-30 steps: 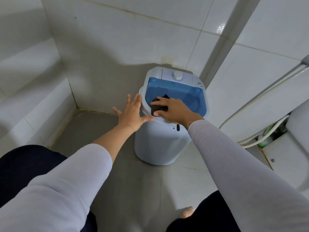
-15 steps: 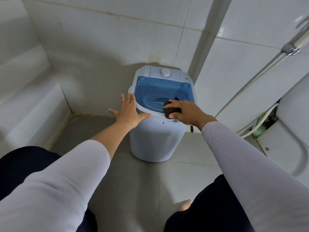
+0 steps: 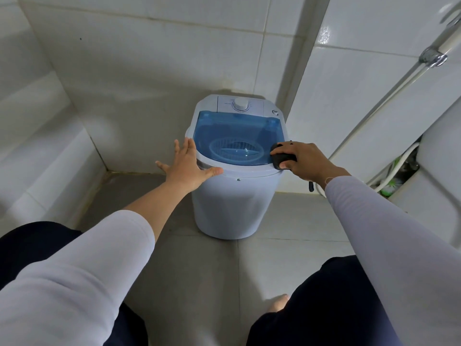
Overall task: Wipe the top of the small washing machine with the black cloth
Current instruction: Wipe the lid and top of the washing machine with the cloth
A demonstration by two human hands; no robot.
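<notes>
Small washing machine stands on the grey tile floor in the corner, white tiled walls behind and on both sides. White body, see-through blue lid shut on top, round white dial on the panel at the back edge. A ribbed basket shows through the lid.

Right hand holds the black cloth, fingers curled over it, thumb under its near edge. Cloth is bunched up and pressed on the near right corner of the lid, at the rim. A short black strap hangs below the right wrist, cannot tell what it belongs to.

Left hand is spread wide, fingers apart, holding nothing. Palm is flat against the left side of the machine just under the rim, thumb lying along the front edge below the lid.

Both arms wear pale long sleeves; the left one is pushed up to the forearm. Person wears dark trousers, knees bent low on either side of the view, a bare toe on the floor between them.

On the right wall a shower hose runs down diagonally from a metal fitting. Below it a white fixture, with a white pipe and something green tucked in the gap beside it, too small to tell.
</notes>
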